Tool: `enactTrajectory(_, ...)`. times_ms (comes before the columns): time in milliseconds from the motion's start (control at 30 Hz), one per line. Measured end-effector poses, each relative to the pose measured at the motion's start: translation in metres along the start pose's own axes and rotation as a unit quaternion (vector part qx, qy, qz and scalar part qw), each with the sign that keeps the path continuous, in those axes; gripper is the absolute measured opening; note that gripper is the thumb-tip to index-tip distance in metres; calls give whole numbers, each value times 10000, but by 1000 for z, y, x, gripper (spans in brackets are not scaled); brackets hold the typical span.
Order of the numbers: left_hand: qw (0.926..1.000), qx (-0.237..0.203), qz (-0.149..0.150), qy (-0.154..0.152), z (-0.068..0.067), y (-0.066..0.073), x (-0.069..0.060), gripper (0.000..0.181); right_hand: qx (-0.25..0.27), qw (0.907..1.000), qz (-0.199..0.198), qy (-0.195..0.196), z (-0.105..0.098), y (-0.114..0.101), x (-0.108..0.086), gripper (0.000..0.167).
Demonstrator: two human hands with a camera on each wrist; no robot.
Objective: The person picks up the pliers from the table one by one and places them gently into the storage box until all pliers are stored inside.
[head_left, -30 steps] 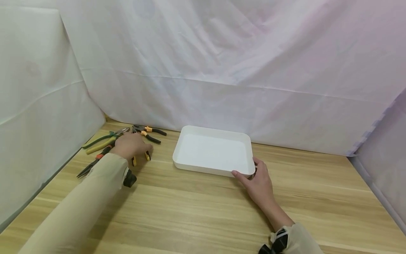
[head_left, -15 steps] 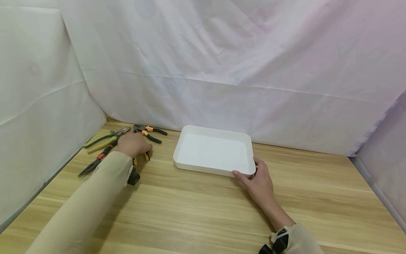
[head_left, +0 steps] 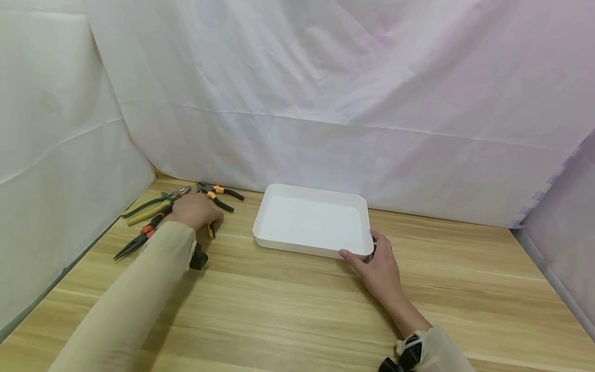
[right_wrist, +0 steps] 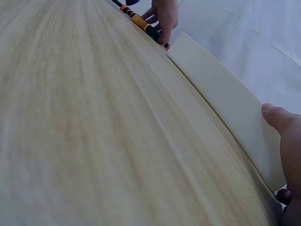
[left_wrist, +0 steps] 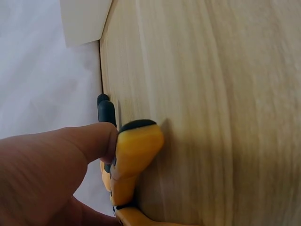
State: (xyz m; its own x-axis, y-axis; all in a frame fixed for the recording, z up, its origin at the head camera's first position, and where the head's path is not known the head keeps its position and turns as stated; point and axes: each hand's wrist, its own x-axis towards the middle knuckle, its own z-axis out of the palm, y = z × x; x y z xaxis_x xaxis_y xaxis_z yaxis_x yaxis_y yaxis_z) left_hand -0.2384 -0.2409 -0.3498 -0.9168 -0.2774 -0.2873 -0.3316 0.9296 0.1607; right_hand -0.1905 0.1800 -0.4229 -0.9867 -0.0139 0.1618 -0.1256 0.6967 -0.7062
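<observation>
My left hand (head_left: 192,211) is at the left among several pliers, gripping a pair with yellow-and-black handles (left_wrist: 136,150). In the left wrist view the thumb lies against one yellow handle; the pliers' head is hidden under the hand in the head view. A white rectangular tray (head_left: 297,250) rests flat on the table in the middle. At its front right corner my right hand (head_left: 382,268) holds it, thumb on the front wall and fingers round the right side. The right wrist view shows the thumb against the tray's wall (right_wrist: 221,89).
Beyond the left hand lie orange-and-black pliers (head_left: 224,204). To its left are pliers with one green and one yellow handle (head_left: 147,213) and red-and-black long-nose pliers (head_left: 135,245). White cloth (head_left: 297,150) hangs behind the wooden table (head_left: 288,310).
The yellow-and-black handles under my left hand, apart before, now show as one at the hand's edge. The left forearm has shifted slightly right. Right hand and tray stay put.
</observation>
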Motion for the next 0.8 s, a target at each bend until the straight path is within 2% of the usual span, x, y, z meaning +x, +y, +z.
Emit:
enactTrajectory(200, 9999, -108, -69, 60, -2, -1, 0, 35, 11, 10000, 1, 0, 1, 0, 1, 102)
enactTrajectory(367, 9994, -281, -178, -18, -5, -2, -1, 37, 22, 10000, -10, -26, 1, 0, 1, 102)
enactTrajectory(467, 9990, -420, -69, -117, -7, -3, 0, 36, 43, 10000, -7, -5, 1, 0, 2, 102)
enactTrajectory(600, 9974, -631, 235, -255, -9, -8, 2, 36, 43, 10000, 13, 8, 1, 0, 2, 102)
enactTrajectory(800, 9906, -1170, 433, -554, -11, -19, 6, 37, 62, 10000, 59, -39, 1, 1, 1, 102)
